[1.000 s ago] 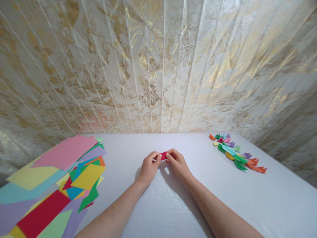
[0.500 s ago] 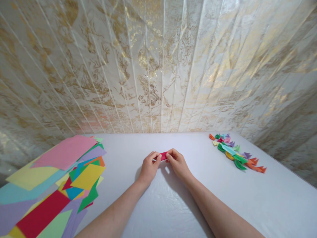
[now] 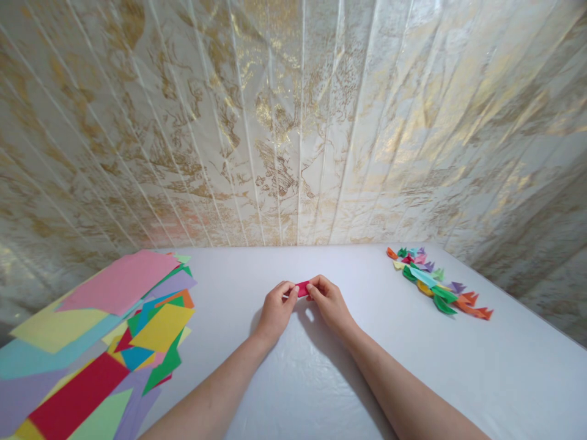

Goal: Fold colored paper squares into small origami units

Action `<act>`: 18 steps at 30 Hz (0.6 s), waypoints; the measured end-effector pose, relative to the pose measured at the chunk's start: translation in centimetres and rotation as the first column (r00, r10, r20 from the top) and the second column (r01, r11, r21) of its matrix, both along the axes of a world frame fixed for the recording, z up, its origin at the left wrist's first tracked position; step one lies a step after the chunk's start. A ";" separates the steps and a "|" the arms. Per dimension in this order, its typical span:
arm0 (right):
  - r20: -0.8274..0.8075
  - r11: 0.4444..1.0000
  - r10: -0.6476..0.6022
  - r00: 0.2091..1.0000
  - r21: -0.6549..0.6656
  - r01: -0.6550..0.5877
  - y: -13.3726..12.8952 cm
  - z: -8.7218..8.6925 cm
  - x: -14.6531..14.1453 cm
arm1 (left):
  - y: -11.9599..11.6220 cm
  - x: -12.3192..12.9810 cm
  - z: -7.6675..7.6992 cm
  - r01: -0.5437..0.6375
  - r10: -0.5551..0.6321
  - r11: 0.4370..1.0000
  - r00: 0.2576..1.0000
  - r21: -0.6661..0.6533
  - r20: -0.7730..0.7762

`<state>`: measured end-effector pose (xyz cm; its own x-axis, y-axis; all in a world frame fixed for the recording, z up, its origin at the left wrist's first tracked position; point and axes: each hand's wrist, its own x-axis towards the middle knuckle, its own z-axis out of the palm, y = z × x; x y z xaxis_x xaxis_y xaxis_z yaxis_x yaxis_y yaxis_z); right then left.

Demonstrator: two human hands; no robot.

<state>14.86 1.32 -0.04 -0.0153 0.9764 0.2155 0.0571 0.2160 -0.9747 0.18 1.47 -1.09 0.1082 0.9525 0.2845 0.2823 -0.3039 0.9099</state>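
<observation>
Shot from a single camera worn on the person's head, the view looks forward and down over a white table, which spreads across the lower part of the frame. The left hand and right hand appear small just below center, forearms entering at the bottom edge, while a gold-patterned backdrop faces the lens above.
</observation>
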 end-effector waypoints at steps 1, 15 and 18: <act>0.001 1.000 -0.001 1.000 0.001 0.001 0.0 0.0 0.0 | 0.0 0.0 0.0 0.000 0.000 1.000 1.000 -0.003 0.000; -0.017 1.000 -0.003 1.000 -0.002 0.002 -0.1 0.3 -0.1 | 0.0 0.0 0.0 -0.004 0.004 1.000 1.000 -0.012 0.011; -0.008 1.000 -0.003 1.000 0.001 0.003 -0.1 0.4 -0.1 | 0.0 0.0 0.0 -0.009 0.009 1.000 1.000 -0.011 0.012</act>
<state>14.80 1.20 0.34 -0.0106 0.9761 0.2169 0.0495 0.2171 -0.9749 0.17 1.43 -1.07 0.0961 0.9565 0.2755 0.2736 -0.2915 0.9166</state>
